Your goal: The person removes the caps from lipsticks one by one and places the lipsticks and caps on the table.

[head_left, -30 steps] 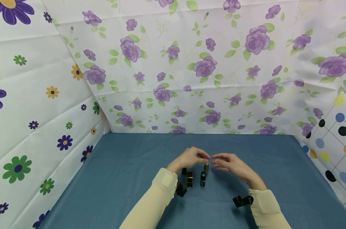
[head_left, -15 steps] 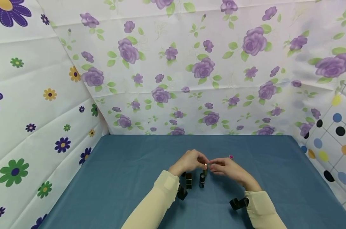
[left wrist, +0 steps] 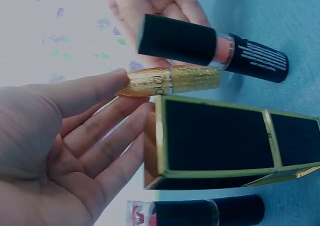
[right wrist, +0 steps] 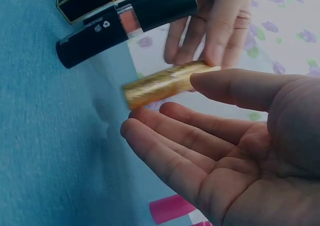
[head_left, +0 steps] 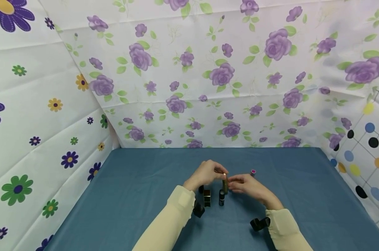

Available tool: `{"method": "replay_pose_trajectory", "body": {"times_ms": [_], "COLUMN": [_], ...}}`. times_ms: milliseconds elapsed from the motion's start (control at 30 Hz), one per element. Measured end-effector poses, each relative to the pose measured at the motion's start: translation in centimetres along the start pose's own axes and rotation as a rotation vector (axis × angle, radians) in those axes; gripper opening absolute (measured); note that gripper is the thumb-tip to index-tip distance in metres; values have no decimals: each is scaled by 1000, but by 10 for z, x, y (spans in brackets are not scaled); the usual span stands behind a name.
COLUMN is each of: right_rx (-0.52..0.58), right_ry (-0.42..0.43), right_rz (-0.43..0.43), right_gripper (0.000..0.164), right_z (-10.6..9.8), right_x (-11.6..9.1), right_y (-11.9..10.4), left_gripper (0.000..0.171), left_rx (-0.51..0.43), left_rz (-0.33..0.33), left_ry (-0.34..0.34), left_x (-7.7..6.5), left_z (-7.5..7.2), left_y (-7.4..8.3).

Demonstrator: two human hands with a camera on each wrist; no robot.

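Observation:
An upright gold lipstick tube (head_left: pixel 225 187) stands between my two hands. My left hand (head_left: pixel 208 172) pinches its upper end; in the left wrist view the thumb (left wrist: pixel 102 88) lies on that end, with the fingers behind. From the other side, my right hand (head_left: pixel 249 186) reaches in with fairly straight fingers. In the right wrist view its thumb (right wrist: pixel 225 86) overlaps the gold tube (right wrist: pixel 155 88); contact is hard to judge. Nearer to me are a black lipstick (head_left: pixel 221 198) with a clear band and a square black lipstick case (left wrist: pixel 220 136) with gold edges.
Another black tube with a clear end (left wrist: pixel 187 213) stands beside the square case, partly hidden by the left wrist in the head view. A pink-topped tube (head_left: pixel 253 172) stands behind the right hand. Blue cloth (head_left: pixel 145 195) covers the table, and patterned sheets (head_left: pixel 189 69) hang around it.
My right hand has moved left and down, close to the gold tube. The left hand has stayed at the tube's top, dipping then rising slightly. The pink-topped tube has come into view.

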State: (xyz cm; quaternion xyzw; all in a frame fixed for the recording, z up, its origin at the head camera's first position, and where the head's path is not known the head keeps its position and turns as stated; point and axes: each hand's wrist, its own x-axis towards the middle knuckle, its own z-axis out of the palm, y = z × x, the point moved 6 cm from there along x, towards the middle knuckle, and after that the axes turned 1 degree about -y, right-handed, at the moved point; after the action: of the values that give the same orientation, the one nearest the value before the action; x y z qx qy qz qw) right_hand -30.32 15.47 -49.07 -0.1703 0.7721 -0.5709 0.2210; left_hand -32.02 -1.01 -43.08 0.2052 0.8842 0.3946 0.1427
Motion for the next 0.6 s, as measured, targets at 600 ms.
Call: {"method": "replay_pose_trajectory", "body": {"times_ms": [600], "right_rx": [96], "right_ry": [113], "right_rz": [-64], "right_gripper": [50], "right_z": [0], "right_x": [5], "right_y": [-10], "left_gripper": [23], "left_rx": [-260], "left_rz": [7], "left_ry": [118], "left_x": [2], "left_z": [-9], "left_y": [-3]}}
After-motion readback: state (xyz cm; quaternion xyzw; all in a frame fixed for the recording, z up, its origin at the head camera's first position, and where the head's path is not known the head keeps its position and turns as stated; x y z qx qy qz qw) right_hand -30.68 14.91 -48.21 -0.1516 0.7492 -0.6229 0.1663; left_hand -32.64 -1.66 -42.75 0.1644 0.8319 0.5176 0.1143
